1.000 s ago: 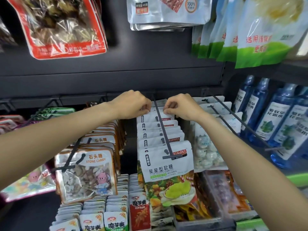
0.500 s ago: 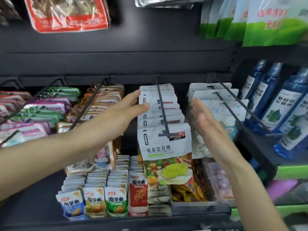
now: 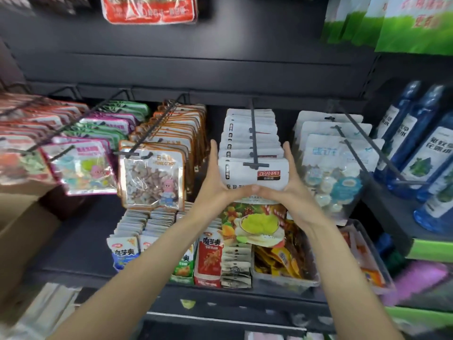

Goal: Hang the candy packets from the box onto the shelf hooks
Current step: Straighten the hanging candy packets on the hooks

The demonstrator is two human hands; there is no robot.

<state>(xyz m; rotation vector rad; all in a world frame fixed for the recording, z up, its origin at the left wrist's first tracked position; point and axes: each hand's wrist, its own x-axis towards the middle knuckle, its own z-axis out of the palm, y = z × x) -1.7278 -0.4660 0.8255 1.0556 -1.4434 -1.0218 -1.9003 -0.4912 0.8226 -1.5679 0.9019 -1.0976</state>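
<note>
A row of white candy packets [image 3: 252,171] with a fruit picture low on the front one hangs on a black shelf hook [image 3: 254,141] at the centre. My left hand [image 3: 215,186] lies flat against the row's left side, fingers straight and pointing up. On the right side my right hand [image 3: 293,186] mirrors it. Both thumbs meet across the face of the front packet, below its label. Neither hand curls round a packet. A cardboard box [image 3: 22,224] shows at the left edge, its inside hidden.
Stone-candy packets [image 3: 152,179] and pink-edged packets [image 3: 81,165] hang on hooks to the left. White packets [image 3: 339,165] hang on hooks to the right, beside blue bottles [image 3: 421,148]. Small snack packs [image 3: 208,253] and a clear bin [image 3: 285,278] stand on the shelf below.
Both hands left the packet tops at the back of the hook, opened, and came forward to frame the front of the row. The view tilted down and left.
</note>
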